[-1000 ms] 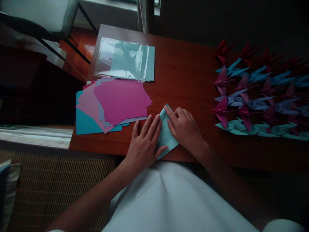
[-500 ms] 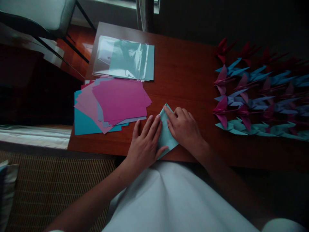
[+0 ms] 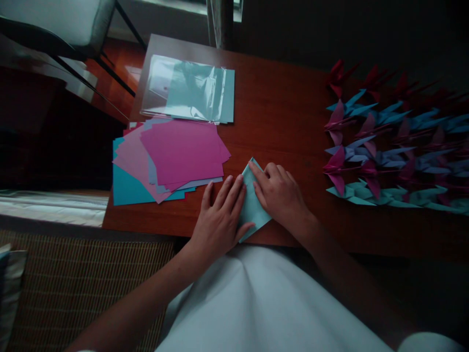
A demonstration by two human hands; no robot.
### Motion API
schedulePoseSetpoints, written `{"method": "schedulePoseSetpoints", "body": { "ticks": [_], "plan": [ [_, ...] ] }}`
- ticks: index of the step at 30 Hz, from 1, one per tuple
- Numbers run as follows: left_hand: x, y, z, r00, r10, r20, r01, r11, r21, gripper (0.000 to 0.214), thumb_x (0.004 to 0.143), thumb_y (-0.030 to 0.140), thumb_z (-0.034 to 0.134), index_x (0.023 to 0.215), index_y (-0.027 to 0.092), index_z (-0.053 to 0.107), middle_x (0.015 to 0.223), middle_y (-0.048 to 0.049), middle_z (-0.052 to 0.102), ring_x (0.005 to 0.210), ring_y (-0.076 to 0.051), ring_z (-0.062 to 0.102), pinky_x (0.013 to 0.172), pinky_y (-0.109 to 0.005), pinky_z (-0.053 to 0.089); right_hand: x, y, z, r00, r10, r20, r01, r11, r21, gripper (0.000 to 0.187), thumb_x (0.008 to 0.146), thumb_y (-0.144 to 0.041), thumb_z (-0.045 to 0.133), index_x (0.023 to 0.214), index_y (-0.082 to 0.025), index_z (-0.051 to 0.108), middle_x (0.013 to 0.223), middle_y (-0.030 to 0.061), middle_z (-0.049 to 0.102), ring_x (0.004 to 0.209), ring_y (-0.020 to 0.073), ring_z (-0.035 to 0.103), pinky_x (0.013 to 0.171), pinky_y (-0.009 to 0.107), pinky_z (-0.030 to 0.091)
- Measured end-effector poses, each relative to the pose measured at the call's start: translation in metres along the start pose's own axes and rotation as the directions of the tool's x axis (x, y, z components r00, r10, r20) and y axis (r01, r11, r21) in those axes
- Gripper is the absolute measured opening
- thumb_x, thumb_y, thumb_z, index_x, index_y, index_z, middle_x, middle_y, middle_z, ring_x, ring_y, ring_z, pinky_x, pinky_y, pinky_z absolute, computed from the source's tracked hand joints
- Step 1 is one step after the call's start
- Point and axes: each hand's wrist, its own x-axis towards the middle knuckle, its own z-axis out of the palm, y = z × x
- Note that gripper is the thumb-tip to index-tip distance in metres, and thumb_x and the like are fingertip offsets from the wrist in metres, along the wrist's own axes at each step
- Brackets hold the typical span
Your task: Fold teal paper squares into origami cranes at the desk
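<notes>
On my feed, the folded light-blue paper [image 3: 251,208] lies at the near edge of the wooden table [image 3: 286,112], about 6 o'clock from the table's middle, with one corner pointing to 12. My left hand [image 3: 219,220] rests flat on its left side, fingers slightly spread and the thumb laid across the lower edge. My right hand [image 3: 280,195] presses on its right side, fingers held together and bent, the forefinger reaching towards the top corner. Neither hand is pinching the paper.

At 10 o'clock from the paper is a loose stack of pink, lilac and blue sheets [image 3: 179,151]. Beyond it, at 11, is a clear plastic packet [image 3: 190,90]; any print on it is too dim to read. Rows of folded paper cranes [image 3: 381,146] lie at 3 o'clock, well apart.
</notes>
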Motion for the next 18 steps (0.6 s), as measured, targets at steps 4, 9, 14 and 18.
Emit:
{"method": "schedulePoseSetpoints", "body": {
  "ticks": [4, 9, 14, 18],
  "plan": [
    [0.0, 0.0, 0.001, 1.0, -0.002, 0.007, 0.002, 1.0, 0.008, 0.074, 0.099, 0.051, 0.045, 0.157, 0.008, 0.032, 0.166, -0.0164, 0.024, 0.155, -0.036, 0.019, 0.125, -0.06, 0.007, 0.0, -0.001, -0.002, 1.0, 0.008, 0.019, -0.008, 1.0, 0.012, 0.05, 0.1, -0.027, 0.047, 0.15, -0.02, 0.045, 0.105, 0.0121, 0.06, 0.095, 0.0276, 0.053, 0.079, 0.039, 0.04],
    [0.0, -0.001, 0.0, 1.0, 0.003, 0.003, -0.003, 1.0, 0.026, 0.074, 0.098, 0.053, 0.046, 0.155, 0.007, 0.035, 0.166, -0.0165, 0.026, 0.154, -0.038, 0.02, 0.124, -0.06, 0.009, 0.004, 0.001, -0.007, 1.0, 0.016, 0.027, -0.018, 0.998, 0.068, 0.045, 0.101, -0.029, 0.047, 0.146, -0.02, 0.05, 0.106, 0.0113, 0.064, 0.098, 0.027, 0.057, 0.082, 0.037, 0.042],
    [0.001, 0.0, -0.002, 1.0, -0.007, -0.009, 0.007, 0.999, 0.048, 0.074, 0.097, 0.055, 0.047, 0.154, 0.009, 0.039, 0.165, -0.0178, 0.026, 0.153, -0.038, 0.022, 0.124, -0.059, 0.013, 0.023, 0.0, -0.015, 0.995, 0.086, 0.056, -0.095, 0.978, 0.185, 0.029, 0.101, -0.039, 0.051, 0.122, -0.022, 0.061, 0.103, 0.0073, 0.072, 0.097, 0.0237, 0.064, 0.076, 0.032, 0.042],
    [0.001, 0.0, -0.002, 1.0, -0.014, -0.024, 0.015, 0.999, 0.051, 0.076, 0.095, 0.057, 0.05, 0.153, 0.008, 0.04, 0.165, -0.0226, 0.024, 0.153, -0.039, 0.023, 0.122, -0.06, 0.016, 0.036, -0.004, -0.017, 0.982, 0.169, 0.081, -0.181, 0.968, 0.171, 0.033, 0.094, -0.049, 0.062, 0.116, -0.024, 0.059, 0.098, 0.0055, 0.074, 0.091, 0.024, 0.068, 0.064, 0.03, 0.037]
  ]
}}
